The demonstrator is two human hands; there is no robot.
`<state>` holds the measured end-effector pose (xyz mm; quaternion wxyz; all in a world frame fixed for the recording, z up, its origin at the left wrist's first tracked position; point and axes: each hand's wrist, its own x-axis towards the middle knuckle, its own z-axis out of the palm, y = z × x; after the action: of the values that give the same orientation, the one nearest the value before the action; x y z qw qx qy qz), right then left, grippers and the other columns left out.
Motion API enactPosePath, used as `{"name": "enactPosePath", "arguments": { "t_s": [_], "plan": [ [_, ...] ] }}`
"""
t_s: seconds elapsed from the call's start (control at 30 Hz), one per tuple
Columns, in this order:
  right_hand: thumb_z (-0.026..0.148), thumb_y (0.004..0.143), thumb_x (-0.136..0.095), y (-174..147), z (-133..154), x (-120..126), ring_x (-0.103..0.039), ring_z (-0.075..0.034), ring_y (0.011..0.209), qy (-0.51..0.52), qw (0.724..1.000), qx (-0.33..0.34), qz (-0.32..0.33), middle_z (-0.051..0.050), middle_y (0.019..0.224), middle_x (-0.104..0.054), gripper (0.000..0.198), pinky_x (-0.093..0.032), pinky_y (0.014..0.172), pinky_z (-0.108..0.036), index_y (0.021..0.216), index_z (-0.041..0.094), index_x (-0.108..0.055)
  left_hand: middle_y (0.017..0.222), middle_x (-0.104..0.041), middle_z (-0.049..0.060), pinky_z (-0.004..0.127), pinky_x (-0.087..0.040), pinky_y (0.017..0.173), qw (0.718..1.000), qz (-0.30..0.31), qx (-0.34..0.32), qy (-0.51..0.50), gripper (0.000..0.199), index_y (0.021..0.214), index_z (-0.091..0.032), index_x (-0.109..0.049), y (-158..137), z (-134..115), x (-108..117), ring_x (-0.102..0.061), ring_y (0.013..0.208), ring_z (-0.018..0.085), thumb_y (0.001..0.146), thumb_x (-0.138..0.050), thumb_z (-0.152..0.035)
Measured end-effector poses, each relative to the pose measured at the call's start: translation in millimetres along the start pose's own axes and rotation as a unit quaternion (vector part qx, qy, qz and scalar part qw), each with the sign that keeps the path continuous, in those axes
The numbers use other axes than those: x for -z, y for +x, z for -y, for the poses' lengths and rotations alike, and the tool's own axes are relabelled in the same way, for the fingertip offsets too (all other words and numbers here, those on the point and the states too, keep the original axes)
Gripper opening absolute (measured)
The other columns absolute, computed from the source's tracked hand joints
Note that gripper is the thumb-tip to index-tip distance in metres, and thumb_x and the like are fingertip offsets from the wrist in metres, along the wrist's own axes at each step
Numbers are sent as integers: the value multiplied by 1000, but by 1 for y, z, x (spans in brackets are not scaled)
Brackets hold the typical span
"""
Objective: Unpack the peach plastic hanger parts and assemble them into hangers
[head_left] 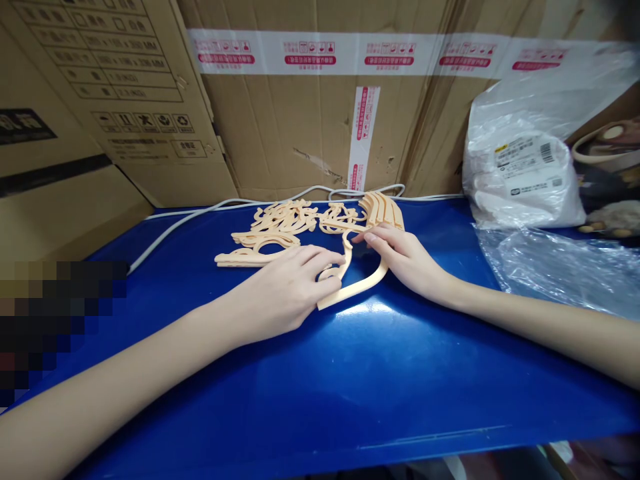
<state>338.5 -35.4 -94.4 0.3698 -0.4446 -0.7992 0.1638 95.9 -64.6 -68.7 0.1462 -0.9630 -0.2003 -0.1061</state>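
Beige plastic parts, which look like pieces of folding clothes hangers, lie on a blue tabletop point(300, 393). My left hand point(295, 290) has its thumb and index finger closed round a hook piece point(347, 257), whose curved tip points up. A curved hanger arm point(357, 290) extends from beneath my left fingers toward my right palm. Over its far end, my right hand point(400, 257) is bent, its fingertips close to the hook; the palm hides its grip. Just beyond stands a row of nested curved arms point(383, 210).
Loose hooks point(285, 217) form a pile behind my left hand, beside stacked hanger parts point(240, 257). A white cable point(170, 243) runs along the back. Cardboard boxes point(300, 120) wall the far side. Clear plastic wrap point(565, 267) and a white bagged package point(525, 167) are at right.
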Motion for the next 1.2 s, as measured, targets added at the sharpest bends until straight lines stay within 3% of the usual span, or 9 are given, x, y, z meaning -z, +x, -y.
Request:
{"name": "enactPosePath", "arguments": {
  "t_s": [0.1,0.3,0.6,0.83,1.03,1.2],
  "plan": [
    [33,100,-38,0,0,1,-59,-19,100,6,1000,-6,-7,-6,101,-67,34,-41,91,-34,101,19,-68,133,-55,14,41,-48,87,1000,7,19,2,28,101,-16,-62,-1,2,-1,-58,106,25,90,-38,-4],
    [33,100,-37,0,-2,0,-59,-19,103,14,1000,-21,-10,-6,106,-68,32,-41,93,-35,101,19,-67,104,-66,8,32,-45,74,1000,-3,18,10,31,100,-17,-65,0,4,-2,-58,85,20,88,-40,-3],
    [26,96,-42,0,-4,-1,-61,-20,104,14,999,-23,-25,-6,108,-69,25,-43,94,-37,100,21,-66,100,-66,9,35,-45,75,999,-12,25,-33,20,88,-16,-63,3,-1,5,-58,86,22,92,-48,-27],
    [26,95,-43,1,-5,-1,-61,-21,104,13,999,-20,-26,-5,109,-70,24,-45,91,-37,101,20,-66,95,-67,7,34,-45,78,999,-23,15,-20,16,82,-16,-59,2,0,1,-59,86,21,93,-48,-20],
    [27,95,-43,0,-5,-1,-61,-20,91,5,1000,-19,-24,-5,96,-69,25,-45,83,-35,100,19,-66,81,-62,5,33,-45,70,999,-2,34,-10,15,89,-14,-58,3,-3,5,-57,76,20,93,-43,-17],
    [23,95,-42,0,-4,-1,-60,-20,93,13,1000,-4,-9,-6,98,-66,25,-45,86,-36,102,18,-65,96,-66,8,33,-47,77,999,-27,33,-13,19,104,-13,-57,2,-2,0,-61,87,21,96,-41,-17]
  ]
}}
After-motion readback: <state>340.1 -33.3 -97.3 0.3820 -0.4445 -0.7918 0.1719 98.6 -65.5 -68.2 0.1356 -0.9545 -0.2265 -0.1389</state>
